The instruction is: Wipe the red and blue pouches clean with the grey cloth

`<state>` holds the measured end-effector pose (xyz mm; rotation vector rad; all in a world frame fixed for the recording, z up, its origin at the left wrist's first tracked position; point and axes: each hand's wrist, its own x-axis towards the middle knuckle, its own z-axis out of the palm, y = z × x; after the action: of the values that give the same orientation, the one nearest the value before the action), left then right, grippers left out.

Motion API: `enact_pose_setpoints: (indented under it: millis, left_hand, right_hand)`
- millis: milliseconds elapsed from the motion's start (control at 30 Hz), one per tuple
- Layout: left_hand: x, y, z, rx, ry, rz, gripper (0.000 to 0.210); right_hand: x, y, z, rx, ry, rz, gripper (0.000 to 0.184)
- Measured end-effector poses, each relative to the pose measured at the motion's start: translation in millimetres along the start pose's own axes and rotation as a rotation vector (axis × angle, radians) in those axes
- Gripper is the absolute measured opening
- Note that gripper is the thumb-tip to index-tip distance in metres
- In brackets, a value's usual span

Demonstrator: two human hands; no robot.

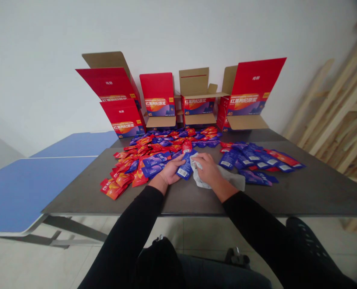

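Over the middle of the grey table (82,196), we see the left hand (170,171) gripping a blue pouch (184,167); the right hand (207,167) bunches a white cloth (200,181) in its fingers, apparently touching the pouch. Along the table's far edge stand red cartons (198,106).

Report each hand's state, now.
Left hand: closed, holding a blue pouch.
Right hand: closed, holding a white cloth.

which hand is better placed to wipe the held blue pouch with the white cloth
Probably the right hand: it grips the white cloth right beside the held blue pouch, while the left hand is holding that pouch.
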<state>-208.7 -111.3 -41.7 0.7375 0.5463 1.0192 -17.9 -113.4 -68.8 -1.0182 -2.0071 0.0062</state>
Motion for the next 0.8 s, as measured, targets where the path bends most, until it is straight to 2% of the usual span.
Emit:
enact_pose_setpoints:
  millis: [167, 333, 433, 500, 567, 633, 700, 800]
  left_hand:
    - [1, -3, -1.3, 0.037, -0.005, -0.075, 0.046]
    - [2, 3, -1.1, -0.006, 0.171, -0.081, 0.029]
    - [-1, 10, -0.9, -0.140, 0.197, -0.160, 0.017]
    - [-4, 14, 0.8, -0.264, 0.149, -0.223, 0.033]
    - [-8, 16, 3.8, -0.350, 0.080, -0.250, 0.054]
    - [-10, 17, 6.7, -0.394, 0.034, -0.227, 0.062]
    - [-11, 16, 8.2, -0.412, 0.016, -0.185, 0.060]
    - [-10, 15, 7.6, -0.377, 0.057, -0.137, 0.048]
  right_hand:
    - [1, 9, 2, -0.052, 0.121, 0.133, 0.048]
    - [2, 16, 7, -0.010, 0.258, 0.196, 0.041]
    - [2, 15, 7, 0.041, 0.249, 0.203, 0.039]
    - [2, 13, 6, 0.064, 0.227, 0.206, 0.037]
    - [2, 10, 6, 0.078, 0.223, 0.175, 0.036]
    - [1, 6, 5, 0.099, 0.220, 0.111, 0.036]
    - [0, 0, 5, 0.134, 0.195, 0.039, 0.035]
    - [-2, -10, 5, 0.195, 0.133, -0.062, 0.035]
